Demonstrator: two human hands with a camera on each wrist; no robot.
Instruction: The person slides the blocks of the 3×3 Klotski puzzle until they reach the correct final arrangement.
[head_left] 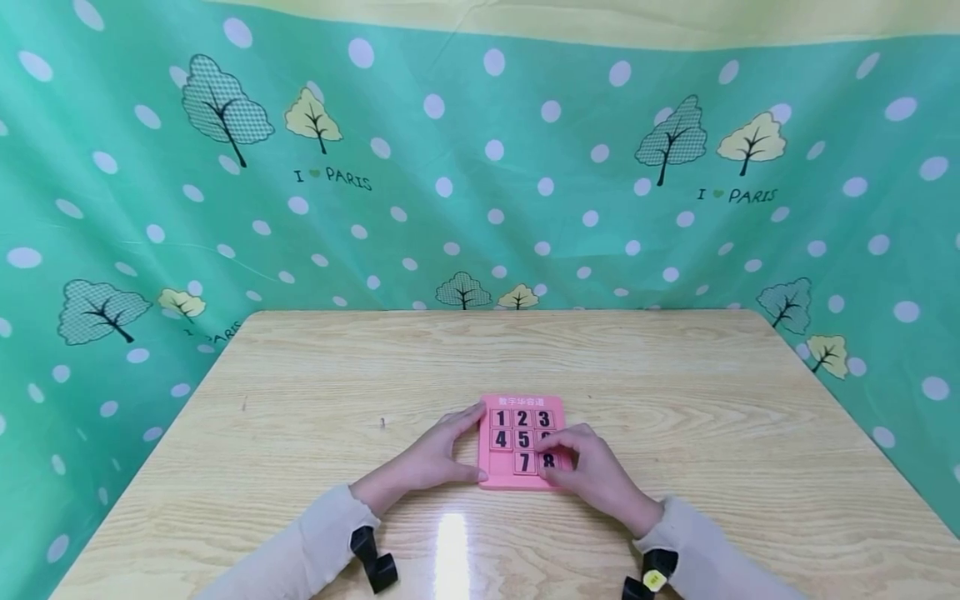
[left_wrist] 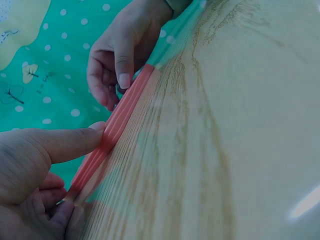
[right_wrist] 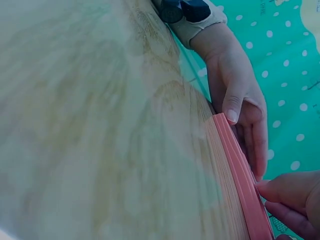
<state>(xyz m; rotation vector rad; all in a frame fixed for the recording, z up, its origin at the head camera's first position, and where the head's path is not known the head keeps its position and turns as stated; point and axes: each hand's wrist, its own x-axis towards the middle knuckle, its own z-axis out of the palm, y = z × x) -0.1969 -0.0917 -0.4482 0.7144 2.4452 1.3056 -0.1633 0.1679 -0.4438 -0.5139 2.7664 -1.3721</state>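
Observation:
A pink number slide puzzle (head_left: 501, 481) lies flat on the table, with black digits on its square tiles. Tiles 1, 2, 3 fill the top row; 4, 5 and a partly covered 6 the middle; 7 and 8 the bottom, whose left cell is vacant. My left hand (head_left: 431, 454) grips the puzzle's left side, thumb at the lower corner and fingers near the upper one. With thumb and index finger, my right hand (head_left: 596, 471) straddles the 8 tile (head_left: 549, 461), covering part of 6. From the left wrist, the puzzle's pink edge (left_wrist: 114, 126) appears beside the left thumb.
The wood-grain table (head_left: 315, 375) spreads around the puzzle, with a bright light reflection near its front. A green polka-dot curtain (head_left: 495, 200) printed with trees hangs behind and along both sides. Black straps (head_left: 367, 546) circle both wrists over pale sleeves.

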